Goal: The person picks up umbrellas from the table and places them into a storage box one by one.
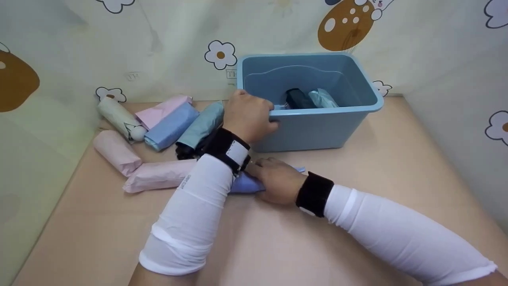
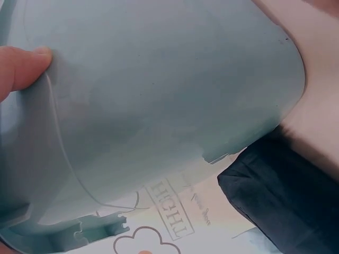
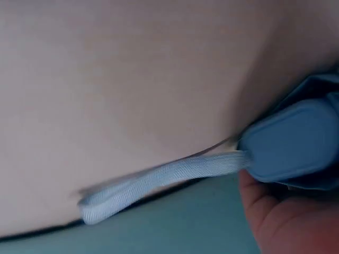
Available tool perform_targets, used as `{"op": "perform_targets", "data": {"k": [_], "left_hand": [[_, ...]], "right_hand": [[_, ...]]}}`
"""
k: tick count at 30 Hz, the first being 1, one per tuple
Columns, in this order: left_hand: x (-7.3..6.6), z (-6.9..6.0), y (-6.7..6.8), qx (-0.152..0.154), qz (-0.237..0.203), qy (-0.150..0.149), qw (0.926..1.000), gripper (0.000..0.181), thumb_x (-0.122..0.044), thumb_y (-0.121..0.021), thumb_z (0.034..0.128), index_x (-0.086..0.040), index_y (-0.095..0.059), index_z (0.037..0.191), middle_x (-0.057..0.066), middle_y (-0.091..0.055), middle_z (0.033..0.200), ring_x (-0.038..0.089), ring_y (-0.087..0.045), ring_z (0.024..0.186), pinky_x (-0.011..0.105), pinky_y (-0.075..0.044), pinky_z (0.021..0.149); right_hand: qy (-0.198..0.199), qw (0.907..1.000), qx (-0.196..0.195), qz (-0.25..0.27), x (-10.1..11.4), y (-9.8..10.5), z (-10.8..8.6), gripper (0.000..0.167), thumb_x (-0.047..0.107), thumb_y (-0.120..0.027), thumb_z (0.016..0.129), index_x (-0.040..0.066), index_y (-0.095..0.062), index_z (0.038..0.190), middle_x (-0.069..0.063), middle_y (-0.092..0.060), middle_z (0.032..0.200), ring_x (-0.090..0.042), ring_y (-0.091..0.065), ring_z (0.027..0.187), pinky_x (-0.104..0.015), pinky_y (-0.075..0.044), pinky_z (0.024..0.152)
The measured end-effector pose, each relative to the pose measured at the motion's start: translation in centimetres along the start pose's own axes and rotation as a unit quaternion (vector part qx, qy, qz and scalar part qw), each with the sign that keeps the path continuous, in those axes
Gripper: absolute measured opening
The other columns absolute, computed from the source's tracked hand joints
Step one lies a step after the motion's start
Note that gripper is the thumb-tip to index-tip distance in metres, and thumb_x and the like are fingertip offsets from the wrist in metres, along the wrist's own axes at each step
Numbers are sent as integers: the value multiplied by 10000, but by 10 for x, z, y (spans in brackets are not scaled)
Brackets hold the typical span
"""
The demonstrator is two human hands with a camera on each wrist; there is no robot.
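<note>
My left hand (image 1: 248, 115) grips the near left corner of the blue plastic bin (image 1: 309, 129), its thumb (image 2: 26, 67) lying over the rim in the left wrist view. In front of the bin, my right hand (image 1: 279, 180) holds a blue folded umbrella (image 1: 244, 186) low at the table. The right wrist view shows that umbrella's rounded handle end (image 3: 294, 140) with a pale wrist strap (image 3: 159, 180) trailing from it. My left forearm covers part of the umbrella. Inside the bin lie a black bundle (image 1: 299, 98) and a light teal bundle (image 1: 323, 98).
Left of the bin lie several folded umbrellas: a teal one (image 1: 204, 124), a light blue one (image 1: 171, 126), a pink one (image 1: 162, 111), a pale green one (image 1: 119, 117) and two pale pink ones (image 1: 117, 153). A patterned cloth wall (image 1: 174, 51) stands behind.
</note>
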State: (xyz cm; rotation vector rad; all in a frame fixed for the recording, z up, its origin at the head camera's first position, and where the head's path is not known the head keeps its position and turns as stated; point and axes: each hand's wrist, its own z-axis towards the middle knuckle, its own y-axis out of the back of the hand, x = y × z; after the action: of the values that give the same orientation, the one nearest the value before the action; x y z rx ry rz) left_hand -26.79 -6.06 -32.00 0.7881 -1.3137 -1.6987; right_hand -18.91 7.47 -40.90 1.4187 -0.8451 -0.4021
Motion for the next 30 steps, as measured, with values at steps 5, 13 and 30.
{"op": "perform_targets", "data": {"k": [5,13,30], "left_hand": [[-1,0,1,68,-17,-23,10000,358,-494,-703,937,-180,-655,772,3,-686,728,235,-692,825,466,-437,1023],[0,1,2,116,1,-45,9999,359,-499,-711,929,-176,-660,781,0,-686,721,246,-699,829,469,-437,1017],[-1,-2,1,-105,-133,19,9999,364,-488,-712,938,-152,-718,800,-1,-667,675,223,-690,774,462,-460,980]], "right_hand": [[108,9998,119,121,-10,13,-13,764,135,-749,899,266,-456,1593,-97,-641,1244,-247,-628,1084,-452,-548,954],[185,9968,97,778,-49,70,-52,715,71,-742,885,303,-552,1533,-75,-648,1284,-235,-598,1092,-447,-529,943],[-1890,8739,-2382,3793,-108,184,-81,681,126,-722,931,290,-516,1560,-65,-521,1507,-288,-493,1289,-517,-501,1041]]}}
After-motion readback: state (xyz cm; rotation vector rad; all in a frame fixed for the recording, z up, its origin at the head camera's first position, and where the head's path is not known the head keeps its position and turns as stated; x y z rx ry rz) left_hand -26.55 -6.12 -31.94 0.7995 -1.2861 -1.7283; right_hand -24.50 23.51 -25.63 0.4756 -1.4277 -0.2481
